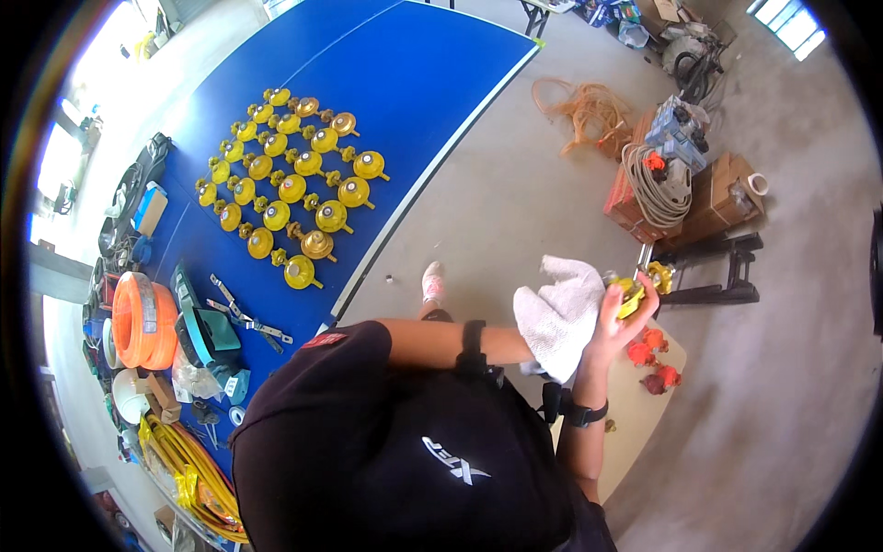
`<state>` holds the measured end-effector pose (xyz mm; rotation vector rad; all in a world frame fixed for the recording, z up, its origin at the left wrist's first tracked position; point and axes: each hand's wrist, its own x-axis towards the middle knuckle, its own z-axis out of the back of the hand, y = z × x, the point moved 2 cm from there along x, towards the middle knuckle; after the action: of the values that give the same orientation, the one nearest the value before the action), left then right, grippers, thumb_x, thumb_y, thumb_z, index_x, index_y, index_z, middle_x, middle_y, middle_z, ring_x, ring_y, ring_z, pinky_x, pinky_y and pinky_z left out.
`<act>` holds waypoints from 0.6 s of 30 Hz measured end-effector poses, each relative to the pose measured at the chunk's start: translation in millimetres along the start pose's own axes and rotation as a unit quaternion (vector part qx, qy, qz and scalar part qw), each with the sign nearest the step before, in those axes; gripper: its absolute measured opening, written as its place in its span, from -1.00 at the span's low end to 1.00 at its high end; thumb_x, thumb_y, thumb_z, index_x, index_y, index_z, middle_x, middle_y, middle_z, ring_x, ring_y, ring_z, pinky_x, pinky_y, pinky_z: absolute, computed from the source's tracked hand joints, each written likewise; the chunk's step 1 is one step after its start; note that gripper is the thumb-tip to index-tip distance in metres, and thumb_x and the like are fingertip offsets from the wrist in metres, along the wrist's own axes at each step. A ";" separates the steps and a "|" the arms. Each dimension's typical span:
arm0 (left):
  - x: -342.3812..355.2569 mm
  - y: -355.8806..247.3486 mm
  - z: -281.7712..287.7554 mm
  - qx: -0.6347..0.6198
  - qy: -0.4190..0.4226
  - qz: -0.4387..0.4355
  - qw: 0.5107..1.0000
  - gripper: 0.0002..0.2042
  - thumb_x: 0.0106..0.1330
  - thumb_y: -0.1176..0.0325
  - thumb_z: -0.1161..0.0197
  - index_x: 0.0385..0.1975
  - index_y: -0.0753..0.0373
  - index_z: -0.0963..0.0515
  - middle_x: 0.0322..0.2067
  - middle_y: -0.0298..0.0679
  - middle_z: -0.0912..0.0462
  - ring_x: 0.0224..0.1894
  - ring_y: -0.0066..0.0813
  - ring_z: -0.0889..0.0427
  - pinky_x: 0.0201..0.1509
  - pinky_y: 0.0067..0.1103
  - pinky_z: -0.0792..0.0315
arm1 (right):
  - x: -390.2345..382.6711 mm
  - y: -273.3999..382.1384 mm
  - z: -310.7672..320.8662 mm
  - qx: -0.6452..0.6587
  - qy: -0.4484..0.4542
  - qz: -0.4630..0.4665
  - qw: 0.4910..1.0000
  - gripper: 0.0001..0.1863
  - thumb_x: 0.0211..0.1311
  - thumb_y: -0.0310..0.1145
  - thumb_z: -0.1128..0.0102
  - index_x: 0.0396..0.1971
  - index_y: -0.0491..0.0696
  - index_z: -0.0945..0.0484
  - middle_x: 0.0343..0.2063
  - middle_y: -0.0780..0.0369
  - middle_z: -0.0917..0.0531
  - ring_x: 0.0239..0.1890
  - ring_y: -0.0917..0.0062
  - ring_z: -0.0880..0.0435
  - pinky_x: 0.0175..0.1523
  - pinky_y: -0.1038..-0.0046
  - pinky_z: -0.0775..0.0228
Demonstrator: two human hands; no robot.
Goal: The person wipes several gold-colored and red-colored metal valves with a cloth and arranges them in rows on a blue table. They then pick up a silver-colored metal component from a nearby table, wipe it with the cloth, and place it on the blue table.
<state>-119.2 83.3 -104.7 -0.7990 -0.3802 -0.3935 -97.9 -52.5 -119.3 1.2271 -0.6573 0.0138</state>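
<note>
A white cloth (pixel 556 308) covers my left hand (pixel 538 345), hiding its fingers. Beside it my right hand (pixel 618 322) grips a yellow regulator (pixel 628 296), with brass-coloured fittings (pixel 660 274) just above and right of the fingers. A metal bar (pixel 645 255) stands behind these. Several red fittings (pixel 654 342) lie on a pale board (pixel 648 414) below my right hand. On the blue table (pixel 414 74) to the left, several yellow regulators (pixel 292 189) with knobbed fittings are laid out in rows.
Orange hose coils (pixel 138 313), a teal case (pixel 207 336) and yellow hose (pixel 189 474) crowd the table's left. A black stand (pixel 713 294), cardboard box (pixel 713 198), coiled cable (pixel 658 189) and orange tubing (pixel 589 120) are at the right. My foot (pixel 432 285) is on the grey floor.
</note>
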 end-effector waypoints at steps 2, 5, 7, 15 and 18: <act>-1.0 11.9 -0.4 0.016 -0.005 0.015 1.000 -0.87 0.17 0.29 -0.20 -0.37 0.17 -0.48 -0.52 -0.25 -0.51 -0.41 -0.18 -0.59 -0.39 -0.38 -0.40 | 7.9 11.0 -7.2 -0.033 0.036 0.088 0.995 -0.31 0.01 -0.01 -0.45 0.06 -0.13 -0.45 -0.06 0.09 -0.35 0.06 0.24 -0.39 0.16 0.20 -0.30; 4.1 32.6 -2.8 0.047 -0.019 0.044 0.998 -0.88 0.20 0.30 -0.18 -0.40 0.18 -0.46 -0.56 -0.25 -0.48 -0.45 -0.19 -0.58 -0.40 -0.40 -0.39 | 16.4 16.6 -24.7 -0.142 0.084 0.211 0.963 -0.21 -0.16 0.10 -0.52 0.00 -0.12 -0.48 -0.03 0.01 -0.34 0.07 0.11 -0.36 0.17 0.12 -0.29; 10.1 53.1 -6.8 0.097 -0.041 0.076 0.991 -0.89 0.21 0.30 -0.17 -0.43 0.18 -0.45 -0.58 -0.25 -0.46 -0.47 -0.21 -0.56 -0.40 -0.41 -0.39 | 20.1 17.5 -45.1 -0.153 0.088 0.245 0.953 -0.22 -0.17 0.09 -0.53 -0.01 -0.12 -0.48 -0.09 0.05 -0.37 0.06 0.12 -0.36 0.17 0.09 -0.28; 76.7 112.9 109.1 0.071 0.031 0.461 0.884 -0.68 -0.01 0.34 -0.34 -0.27 0.21 -0.40 -0.43 -0.24 -0.54 -0.31 -0.22 -0.65 -0.34 -0.43 -0.34 | 61.1 -8.7 -153.2 0.230 0.217 -0.073 0.946 -0.41 0.08 -0.18 -0.47 0.03 -0.13 -0.44 -0.02 0.09 -0.54 0.01 0.43 -0.53 0.20 0.43 -0.35; 68.2 172.7 110.4 0.048 0.078 0.296 0.951 -0.31 -0.41 0.25 -0.56 -0.16 0.23 -0.40 -0.29 -0.14 -0.63 -0.13 -0.06 -0.69 -0.27 -0.32 -0.44 | 69.9 2.2 -209.0 0.347 0.299 -0.119 0.881 -0.36 0.10 -0.13 -0.48 0.08 -0.16 -0.41 0.02 0.07 -0.57 0.05 0.41 -0.55 0.20 0.42 -0.36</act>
<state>2.0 262.1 -107.7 -0.7425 -0.0008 0.1254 53.9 107.1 -121.6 1.8729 0.0747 0.4411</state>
